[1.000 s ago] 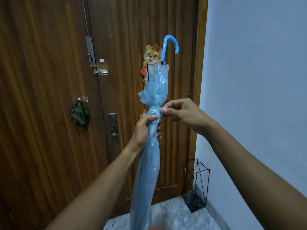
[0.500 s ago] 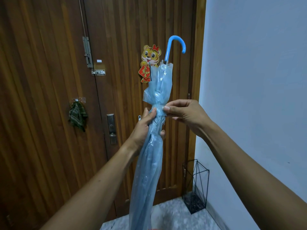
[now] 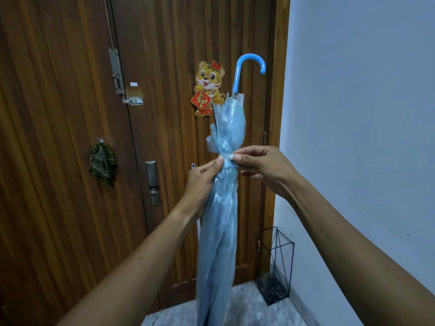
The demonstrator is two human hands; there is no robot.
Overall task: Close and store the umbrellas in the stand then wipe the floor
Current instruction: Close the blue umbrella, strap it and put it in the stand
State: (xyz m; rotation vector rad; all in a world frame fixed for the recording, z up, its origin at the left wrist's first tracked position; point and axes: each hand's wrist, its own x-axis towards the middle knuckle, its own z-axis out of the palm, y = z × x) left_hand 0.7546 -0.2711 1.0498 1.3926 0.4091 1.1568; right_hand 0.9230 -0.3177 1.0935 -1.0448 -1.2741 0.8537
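Right hand (image 3: 261, 165): thumb and forefinger pinch the strap (image 3: 227, 159) at the waist of the umbrella (image 3: 221, 231). Left hand (image 3: 202, 182): fingers curled round the furled canopy just below, thumb raised against the same strap. The umbrella is held upright in the air before the door (image 3: 70, 161), crook handle (image 3: 249, 64) uppermost and tip out of view below. It is not yet in the stand (image 3: 275, 262), which sits on the floor (image 3: 247, 307) in the corner by the wall (image 3: 353, 114), well apart from both hands.

Probable hazards:
- The strap slips from the pinch before it fastens, because the plastic looks slick, and the loose folds above the waist then spread again.
- A dark rib projecting at the left of those folds snags the strap.
- The wire stand, seemingly light, tips if the umbrella is dropped against its rim.

Count:
- Hands: two.
- Umbrella: one, though the task implies more.
- Strap: one.
- Stand: one, no umbrella seen in it.
- Hanging cloth (image 3: 102, 164): one.
- Tiger decoration (image 3: 208, 88): one.
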